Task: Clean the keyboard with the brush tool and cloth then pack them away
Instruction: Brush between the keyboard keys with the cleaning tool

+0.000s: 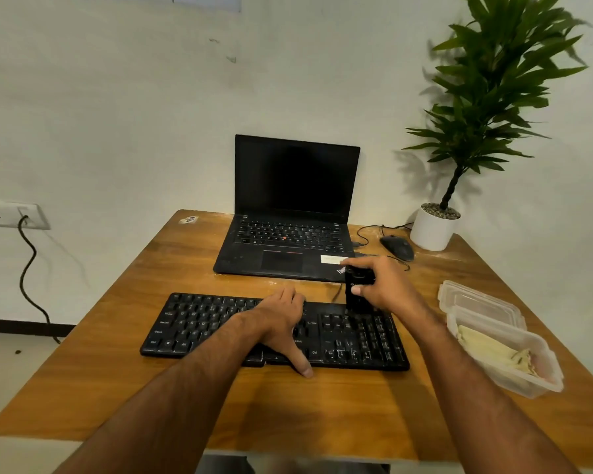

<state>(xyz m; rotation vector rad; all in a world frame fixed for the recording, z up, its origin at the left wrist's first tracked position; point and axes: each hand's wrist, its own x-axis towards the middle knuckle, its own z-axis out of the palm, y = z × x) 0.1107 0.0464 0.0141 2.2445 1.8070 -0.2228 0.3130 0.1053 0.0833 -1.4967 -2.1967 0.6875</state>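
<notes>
Brush tool (358, 289): small, black, prob light & rigid; best gripped round upper body, bristle end down.
Right hand (387, 285): fingers closed round brush tool, held upright, lower end at keyboard's far edge.
Left hand (281, 323): spread flat on keyboard (274, 331), pinning it.
Cloth (493, 350): soft, lay in plastic container (514, 378), right of right hand.

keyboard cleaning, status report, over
Left hand flat on keyboard, steadying. Right hand shut on brush tool, at the keyboard's upper right. Nothing in the way.
</notes>
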